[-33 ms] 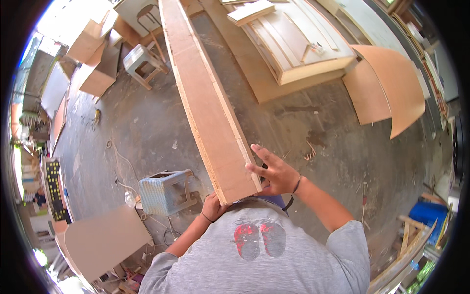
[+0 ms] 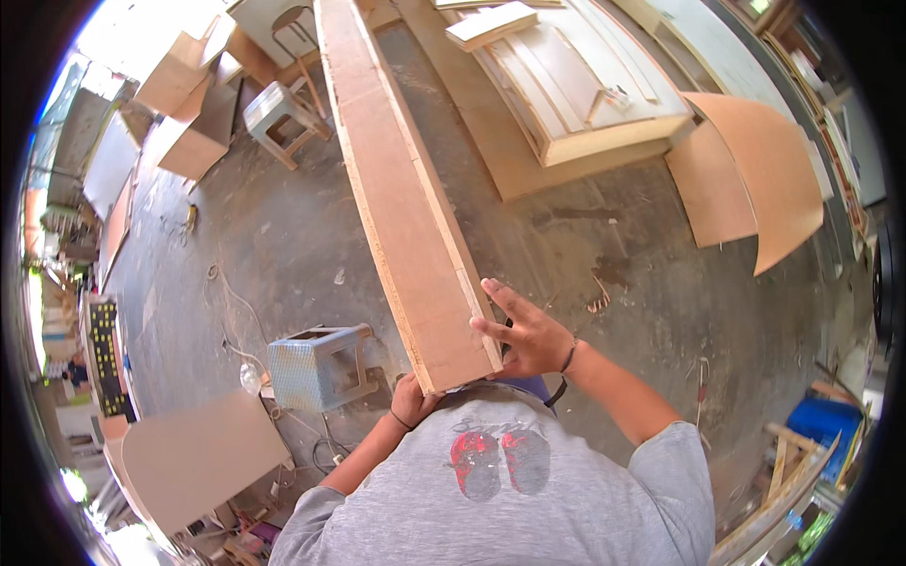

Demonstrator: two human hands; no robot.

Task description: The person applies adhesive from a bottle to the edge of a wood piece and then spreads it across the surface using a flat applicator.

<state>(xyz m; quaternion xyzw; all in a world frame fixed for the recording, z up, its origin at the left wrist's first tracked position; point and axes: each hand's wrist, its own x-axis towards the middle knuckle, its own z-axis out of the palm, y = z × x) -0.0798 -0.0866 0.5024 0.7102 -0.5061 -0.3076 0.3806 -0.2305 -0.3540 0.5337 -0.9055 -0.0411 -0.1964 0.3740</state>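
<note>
Daylight floods in from the upper left of the frame, where the view blows out to white glare; the lower left rim glares too. The middle is evenly lit and sharp, with soft, faint shadows on the concrete floor [image 2: 283, 245]. Fisheye distortion bends straight edges toward the rim — a long wooden board [image 2: 396, 189] curves slightly — and a black vignette rings the picture.

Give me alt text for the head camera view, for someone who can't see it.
Seen from above, a person in a grey shirt holds a long wooden board upright: the left hand grips its lower end, the right hand presses flat on its edge. On the concrete floor around stand stools, plywood sheets and a panelled door.
</note>
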